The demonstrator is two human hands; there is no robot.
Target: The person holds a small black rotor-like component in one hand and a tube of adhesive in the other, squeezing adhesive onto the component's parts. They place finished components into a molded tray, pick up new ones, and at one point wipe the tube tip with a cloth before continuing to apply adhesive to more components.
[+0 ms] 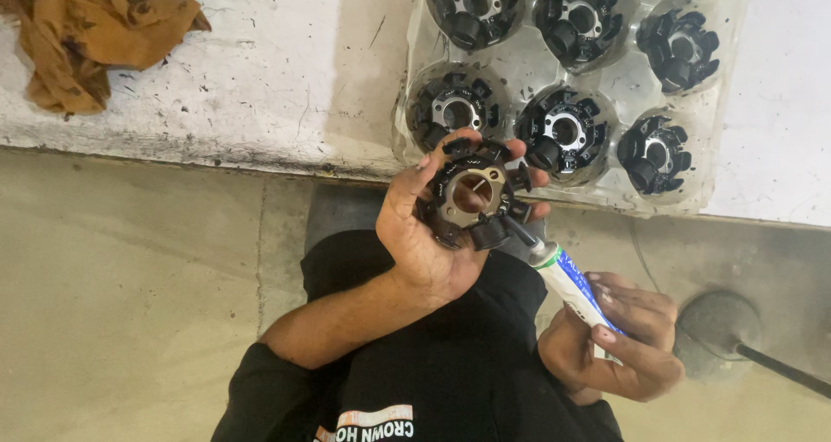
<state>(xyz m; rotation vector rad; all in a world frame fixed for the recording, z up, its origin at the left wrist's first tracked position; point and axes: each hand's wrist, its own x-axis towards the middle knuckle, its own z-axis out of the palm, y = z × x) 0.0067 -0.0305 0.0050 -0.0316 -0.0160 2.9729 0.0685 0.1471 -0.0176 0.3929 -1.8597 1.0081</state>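
My left hand [424,225] holds a round black stator core [472,195] with a metal centre ring and several black coil arms, raised in front of the table edge. My right hand [619,342] grips a white and blue tube [573,286] with a black nozzle. The nozzle tip touches the lower right side of the stator. Both hands are over my lap, above my black shirt.
A clear plastic tray [519,65] on the white worn table [286,70] holds several more black stators in round pockets. A crumpled brown rag [86,35] lies at the table's far left. A round grey base with a dark rod [718,329] stands on the floor at right.
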